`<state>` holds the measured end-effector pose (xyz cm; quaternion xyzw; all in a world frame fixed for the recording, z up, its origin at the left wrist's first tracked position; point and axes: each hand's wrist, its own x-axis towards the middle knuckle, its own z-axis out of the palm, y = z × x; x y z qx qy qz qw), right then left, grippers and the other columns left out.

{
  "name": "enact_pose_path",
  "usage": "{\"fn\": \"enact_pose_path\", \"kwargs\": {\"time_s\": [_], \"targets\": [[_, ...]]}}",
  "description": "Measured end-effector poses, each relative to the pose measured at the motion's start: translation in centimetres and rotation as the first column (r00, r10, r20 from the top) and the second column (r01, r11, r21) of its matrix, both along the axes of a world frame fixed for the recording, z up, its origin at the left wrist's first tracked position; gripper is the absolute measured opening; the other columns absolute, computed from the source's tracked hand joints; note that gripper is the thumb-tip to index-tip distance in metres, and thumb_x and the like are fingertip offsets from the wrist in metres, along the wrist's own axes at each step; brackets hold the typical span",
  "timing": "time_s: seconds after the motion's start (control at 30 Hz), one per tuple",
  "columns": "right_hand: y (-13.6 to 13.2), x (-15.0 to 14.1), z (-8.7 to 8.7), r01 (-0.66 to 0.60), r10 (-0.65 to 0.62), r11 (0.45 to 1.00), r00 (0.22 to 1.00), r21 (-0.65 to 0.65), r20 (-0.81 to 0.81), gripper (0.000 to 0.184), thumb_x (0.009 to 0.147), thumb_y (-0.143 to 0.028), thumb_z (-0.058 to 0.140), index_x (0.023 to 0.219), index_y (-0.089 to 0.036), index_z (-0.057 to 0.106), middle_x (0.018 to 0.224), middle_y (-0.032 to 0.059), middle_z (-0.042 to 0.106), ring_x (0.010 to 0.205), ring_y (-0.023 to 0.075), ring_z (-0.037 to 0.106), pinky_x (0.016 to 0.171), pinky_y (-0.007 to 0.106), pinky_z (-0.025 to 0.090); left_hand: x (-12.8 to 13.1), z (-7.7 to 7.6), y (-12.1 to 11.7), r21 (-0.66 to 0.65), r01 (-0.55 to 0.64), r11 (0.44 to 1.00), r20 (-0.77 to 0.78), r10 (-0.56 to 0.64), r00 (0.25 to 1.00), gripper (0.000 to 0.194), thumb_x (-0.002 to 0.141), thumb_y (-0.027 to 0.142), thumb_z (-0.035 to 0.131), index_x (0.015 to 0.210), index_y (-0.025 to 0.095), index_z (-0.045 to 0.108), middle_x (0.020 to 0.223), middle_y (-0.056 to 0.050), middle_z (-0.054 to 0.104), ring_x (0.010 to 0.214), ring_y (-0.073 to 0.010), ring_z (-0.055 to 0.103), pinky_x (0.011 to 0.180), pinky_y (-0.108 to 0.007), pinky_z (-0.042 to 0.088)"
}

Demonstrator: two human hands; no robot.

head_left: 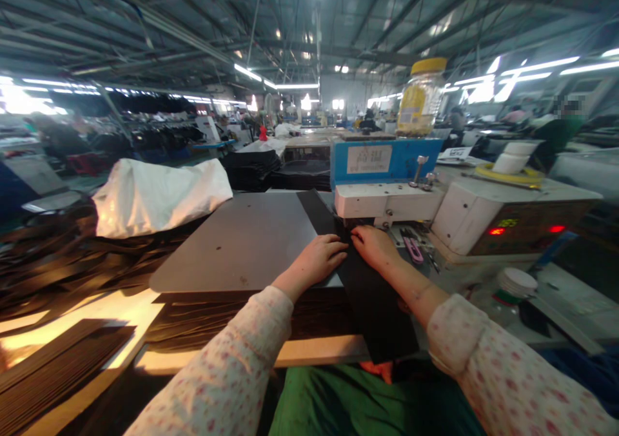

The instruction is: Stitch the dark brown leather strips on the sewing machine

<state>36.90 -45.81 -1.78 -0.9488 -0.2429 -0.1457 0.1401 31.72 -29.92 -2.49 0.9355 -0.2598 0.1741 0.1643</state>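
A long black fabric strip (pixel 374 300) runs from the metal plate past the sewing machine head (pixel 382 200) and hangs over the table's front edge. My left hand (pixel 322 252) lies on the strip's left side, its fingers stretched out flat and pressing down. From the right, my right hand (pixel 374 242) has its fingers bent and closed on the strip, just below the machine head. Both sets of fingertips are close together. Pink-handled thread snips (pixel 412 247) lie right of my right hand. The needle area is hidden behind my hands.
Dark pieces are stacked under the grey metal plate (pixel 242 236). White cloth (pixel 164 194) and dark strips lie left, with a bundle (pixel 62 365) in front. A control box (pixel 522 210) with red digits stands right; a yellow-lidded jar (pixel 420 97) tops the machine.
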Motion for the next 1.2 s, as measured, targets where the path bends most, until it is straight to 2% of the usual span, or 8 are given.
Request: {"fn": "enact_pose_path", "kwargs": {"time_s": [1.2], "targets": [[-0.03, -0.14, 0.35, 0.006, -0.006, 1.0, 0.999, 0.024, -0.035, 0.024, 0.081, -0.024, 0.042, 0.094, -0.017, 0.062, 0.093, 0.0064, 0.065, 0.083, 0.016, 0.059, 0.071, 0.023, 0.04, 0.01, 0.02, 0.04, 0.004, 0.005, 1.0, -0.002, -0.005, 1.0, 0.028, 0.085, 0.029, 0.045, 0.106, 0.017, 0.059, 0.113, -0.008, 0.055, 0.105, -0.0179, 0.05, 0.094, -0.029, 0.038]]}}
